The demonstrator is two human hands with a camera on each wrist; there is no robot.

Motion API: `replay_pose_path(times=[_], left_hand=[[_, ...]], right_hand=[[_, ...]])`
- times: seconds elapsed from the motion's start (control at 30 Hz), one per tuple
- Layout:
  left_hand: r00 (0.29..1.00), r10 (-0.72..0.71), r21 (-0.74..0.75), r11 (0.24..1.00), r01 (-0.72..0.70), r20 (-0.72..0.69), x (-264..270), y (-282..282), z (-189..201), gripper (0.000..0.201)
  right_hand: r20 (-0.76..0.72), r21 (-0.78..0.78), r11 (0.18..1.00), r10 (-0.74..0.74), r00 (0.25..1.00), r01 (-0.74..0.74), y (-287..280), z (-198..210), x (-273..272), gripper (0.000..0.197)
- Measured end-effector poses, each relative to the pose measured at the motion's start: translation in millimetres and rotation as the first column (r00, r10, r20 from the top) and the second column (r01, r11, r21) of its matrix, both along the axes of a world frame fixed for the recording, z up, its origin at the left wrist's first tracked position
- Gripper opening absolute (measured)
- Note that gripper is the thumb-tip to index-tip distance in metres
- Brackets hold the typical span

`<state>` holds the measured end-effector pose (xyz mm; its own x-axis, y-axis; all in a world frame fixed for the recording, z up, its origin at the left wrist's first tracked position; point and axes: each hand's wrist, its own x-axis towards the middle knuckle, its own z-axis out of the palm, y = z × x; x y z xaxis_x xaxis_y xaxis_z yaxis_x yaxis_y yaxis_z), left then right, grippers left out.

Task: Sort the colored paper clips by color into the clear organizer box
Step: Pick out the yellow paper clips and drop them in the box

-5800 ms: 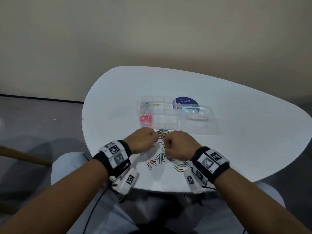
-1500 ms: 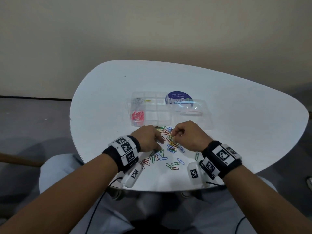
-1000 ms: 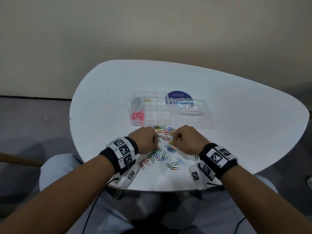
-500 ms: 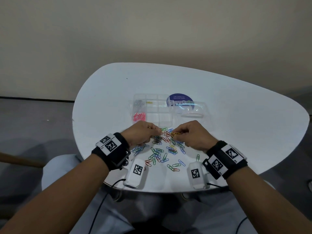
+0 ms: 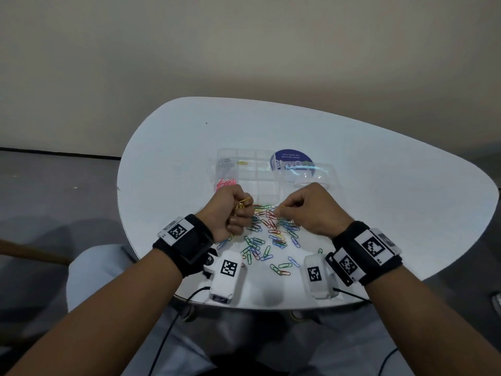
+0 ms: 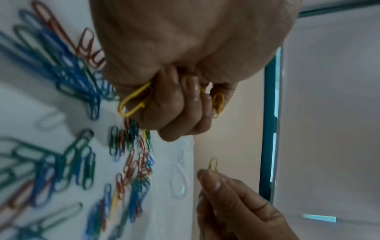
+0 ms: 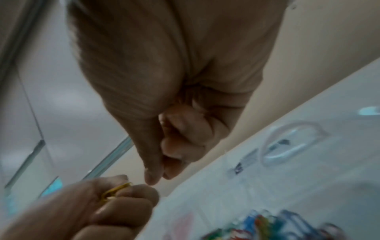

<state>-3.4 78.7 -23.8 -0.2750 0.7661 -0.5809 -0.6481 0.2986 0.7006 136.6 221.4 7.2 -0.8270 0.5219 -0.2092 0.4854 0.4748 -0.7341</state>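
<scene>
Loose paper clips [image 5: 271,232] in blue, green, red and yellow lie scattered near the table's front edge. My left hand [image 5: 241,210] hovers over the pile's left side, its fingers curled round several yellow clips [image 6: 133,102]. My right hand [image 5: 284,210] pinches one yellow clip [image 6: 213,164] between thumb and forefinger, just above the pile and a short way from the left fist. The clear organizer box [image 5: 267,169] stands right behind both hands. It holds silver clips [image 5: 226,164], one yellow clip [image 5: 242,162] and pink clips [image 5: 226,183] in separate compartments on its left side.
A clear lid or tray [image 5: 306,175] lies to the right of the box, over a round blue sticker [image 5: 291,158]. The white table [image 5: 406,213] is rounded, and its front edge runs close under my wrists. Beyond its left edge is grey floor [image 5: 54,199].
Both hands have risen from the pile, where they rested a second ago. The left fist has turned and shows yellow clips; the right now holds one yellow clip up.
</scene>
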Motion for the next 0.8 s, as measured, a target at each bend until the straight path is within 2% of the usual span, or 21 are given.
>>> replay_pose_path(times=[0.1,0.17,0.33,0.43,0.53,0.6,0.7,0.8], left_hand=[[0.986,0.011,0.099,0.995,-0.028,0.166,1,2,1,0.019],[0.976,0.001,0.121,0.992,-0.028,0.217,4,5,3,0.02],[0.971,0.058,0.063,0.995,-0.074,0.23,11,11,-2,0.046],[0.946,0.065,0.054,0.995,-0.087,0.319,8,11,-7,0.043],[0.891,0.073,0.084,0.989,-0.123,0.449,1,10,-10,0.034],[0.846,0.156,0.086,0.969,-0.23,0.511,-5,14,-12,0.038],[0.804,0.27,0.077,0.929,-0.362,0.53,-13,21,-10,0.051],[0.75,0.301,0.081,0.901,-0.425,0.589,-13,25,-10,0.049]], right_hand=[[-0.056,0.057,0.996,0.075,0.996,-0.072,-17,21,-12,0.011],[-0.074,0.103,0.987,0.133,0.988,-0.125,-30,34,-22,0.01],[0.114,0.269,0.922,0.259,0.959,-0.28,-51,41,-50,0.008],[0.093,0.284,0.919,0.256,0.962,-0.273,-48,40,-52,0.008],[-0.09,0.198,0.978,0.08,0.993,-0.061,-32,31,-43,0.017],[-0.06,0.056,0.998,-0.038,0.997,0.041,-27,16,-33,0.032],[0.095,-0.178,0.984,-0.011,0.995,0.028,-41,-5,-24,0.044],[0.01,-0.2,0.979,-0.035,0.999,0.036,-47,-14,-27,0.035]])
